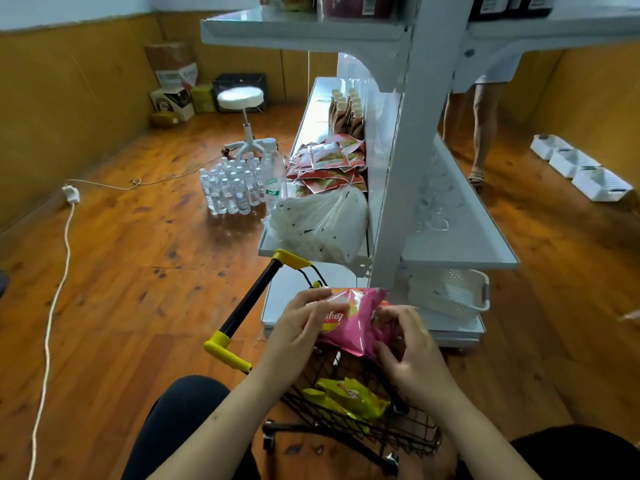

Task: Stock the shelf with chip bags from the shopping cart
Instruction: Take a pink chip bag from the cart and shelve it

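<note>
A pink chip bag is held above the small black wire shopping cart. My left hand grips the bag's left side and my right hand grips its right side. Yellow chip bags lie in the cart below. The cart's black handle with yellow ends points up to the left. The white shelf unit stands just beyond the cart; its bottom shelf lies right behind the pink bag.
The middle shelf holds red snack packets, brown packets and a clear plastic bag. A white basket sits low on the right. Water bottles, a white stool, a cable and another person's legs occupy the floor.
</note>
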